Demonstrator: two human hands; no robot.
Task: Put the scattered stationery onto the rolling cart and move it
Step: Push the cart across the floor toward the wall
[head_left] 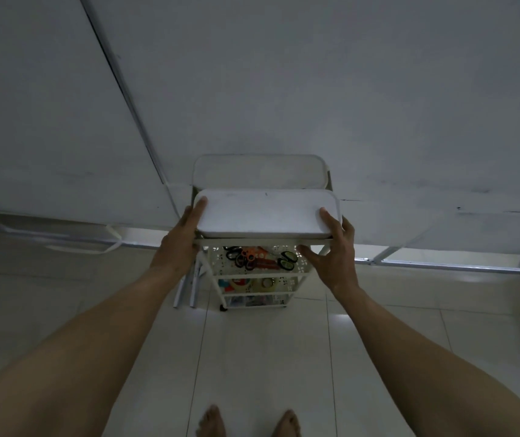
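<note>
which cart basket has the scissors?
The upper basket, directly under the white top, holds the scissors. The middle basket holds tape rolls; the lowest basket's contents are blurred.

Place: plain indoor room, likely a home or small work room
Floor: glossy pale tiles (252, 357), bare feet (211, 421) on them
Furniture: large white bench (283, 89); white 3-tier rolling cart (261, 274)
Stock: scissors (242, 257), tape rolls (266, 283)
Light: dim

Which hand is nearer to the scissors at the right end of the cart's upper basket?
Right. The right hand grips the cart top at its right end, fingers just above those scissors. The left hand grips the top's left end, across the basket.
</note>
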